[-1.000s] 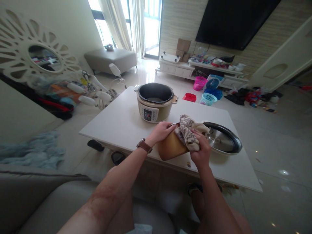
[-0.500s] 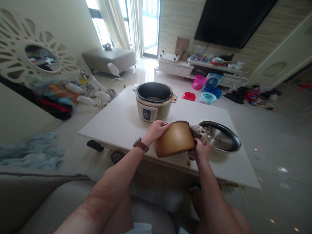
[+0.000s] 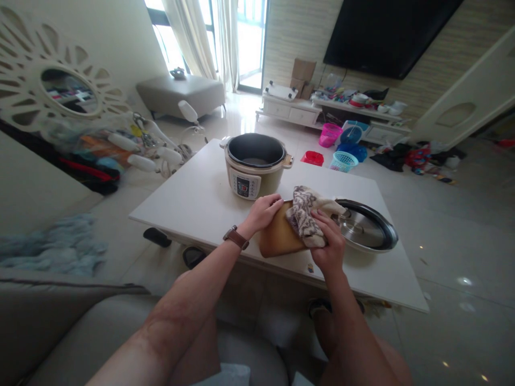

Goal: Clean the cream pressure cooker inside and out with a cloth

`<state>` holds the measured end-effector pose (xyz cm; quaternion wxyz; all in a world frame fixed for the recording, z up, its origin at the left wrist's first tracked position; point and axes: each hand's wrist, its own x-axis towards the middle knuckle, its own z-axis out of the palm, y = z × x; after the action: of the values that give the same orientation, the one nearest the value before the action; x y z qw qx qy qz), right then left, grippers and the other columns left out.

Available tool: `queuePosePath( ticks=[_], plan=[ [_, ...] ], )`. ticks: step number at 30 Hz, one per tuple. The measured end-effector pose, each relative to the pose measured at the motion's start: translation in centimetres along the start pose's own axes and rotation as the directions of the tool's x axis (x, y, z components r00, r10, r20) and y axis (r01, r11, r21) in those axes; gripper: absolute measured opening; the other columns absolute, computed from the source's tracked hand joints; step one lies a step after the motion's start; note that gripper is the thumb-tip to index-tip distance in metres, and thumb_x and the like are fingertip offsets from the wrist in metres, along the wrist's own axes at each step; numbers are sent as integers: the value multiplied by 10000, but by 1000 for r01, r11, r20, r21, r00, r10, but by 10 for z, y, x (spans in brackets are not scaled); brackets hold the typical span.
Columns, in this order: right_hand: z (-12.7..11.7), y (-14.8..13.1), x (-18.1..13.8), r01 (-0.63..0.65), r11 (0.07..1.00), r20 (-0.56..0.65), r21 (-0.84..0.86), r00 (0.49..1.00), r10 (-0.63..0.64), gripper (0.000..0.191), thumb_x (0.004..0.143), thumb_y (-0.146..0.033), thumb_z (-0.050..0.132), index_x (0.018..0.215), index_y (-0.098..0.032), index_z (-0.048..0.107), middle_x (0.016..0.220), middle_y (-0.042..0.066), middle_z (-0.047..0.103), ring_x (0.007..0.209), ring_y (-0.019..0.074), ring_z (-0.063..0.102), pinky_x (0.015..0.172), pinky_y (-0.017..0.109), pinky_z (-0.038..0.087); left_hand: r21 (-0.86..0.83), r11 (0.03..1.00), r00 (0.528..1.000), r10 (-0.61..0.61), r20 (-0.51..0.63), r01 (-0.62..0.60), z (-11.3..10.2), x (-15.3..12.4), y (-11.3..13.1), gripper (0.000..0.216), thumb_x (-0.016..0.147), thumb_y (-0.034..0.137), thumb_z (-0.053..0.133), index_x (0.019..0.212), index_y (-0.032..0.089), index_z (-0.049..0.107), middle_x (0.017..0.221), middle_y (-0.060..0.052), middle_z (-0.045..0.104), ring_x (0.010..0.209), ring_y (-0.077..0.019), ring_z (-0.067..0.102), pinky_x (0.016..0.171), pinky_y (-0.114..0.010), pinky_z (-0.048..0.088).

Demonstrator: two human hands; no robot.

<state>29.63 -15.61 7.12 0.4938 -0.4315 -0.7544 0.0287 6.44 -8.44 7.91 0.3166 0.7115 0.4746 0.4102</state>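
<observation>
My left hand [image 3: 263, 212] grips the rim of a gold-brown inner pot [image 3: 277, 234], which is tilted on its side over the table's near edge. In my right hand [image 3: 329, 241] is a patterned brown-and-cream cloth [image 3: 306, 217], pressed against the pot's outer wall and covering its right part. Beyond the pot stands the pressure cooker body [image 3: 257, 169], lidless, with a dark interior and a control panel on its front. To the right of the cloth, the round cooker lid [image 3: 368, 228] lies with its metal inner side up.
The white table [image 3: 189, 187] carries the cooker parts and a small dark scrap [image 3: 310, 268] by its near edge. A lamp with white shades [image 3: 145, 164] stands close on the left. Past the far edge are a red basket [image 3: 312, 157] and a light blue basket [image 3: 343, 161].
My right hand has brought the cloth from the pot's right side up onto its outer wall, where it spreads over the surface. My left hand keeps its hold on the rim.
</observation>
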Motion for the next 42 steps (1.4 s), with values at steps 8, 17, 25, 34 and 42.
queuePosePath(
  ticks=[8,17,25,34,42],
  plan=[
    [4,30,-4,-430,896,-220,106,869,443,362,788,-343,734,1105,-173,771,1118,110,797,1061,312,723,1027,492,541,-25,995,988,-92,122,96,-2,0,-9,489,993,581,460,684,203,475,701,5,528,717,-162,454,645,-300,309],
    [16,67,-14,-768,527,-210,363,484,850,435,622,-420,756,957,-144,785,856,49,765,821,260,663,805,399,540,47,998,998,-45,36,43,3,2,0,492,1005,536,474,643,207,425,647,11,491,670,-151,424,648,-316,274],
    [6,13,2,-342,939,-159,44,925,344,338,794,-297,684,1105,-209,784,1153,87,800,1108,313,723,1031,475,537,161,986,999,-37,11,34,6,1,8,424,1020,489,490,696,219,525,704,-13,590,706,-183,503,674,-317,290],
    [2,-3,2,80,990,20,-115,997,-78,492,809,-177,624,1280,-259,739,1361,75,746,1339,323,661,1140,515,500,153,988,1000,6,17,-8,7,-2,4,335,1029,429,486,759,231,494,749,-9,592,735,-194,519,695,-316,294],
    [4,15,0,-139,988,-139,-64,982,129,393,839,-223,637,1213,-224,758,1289,108,772,1252,323,702,1111,521,525,45,999,999,-12,34,11,10,-4,-4,339,1053,441,454,791,226,442,773,11,560,769,-174,512,716,-304,323]
  ],
)
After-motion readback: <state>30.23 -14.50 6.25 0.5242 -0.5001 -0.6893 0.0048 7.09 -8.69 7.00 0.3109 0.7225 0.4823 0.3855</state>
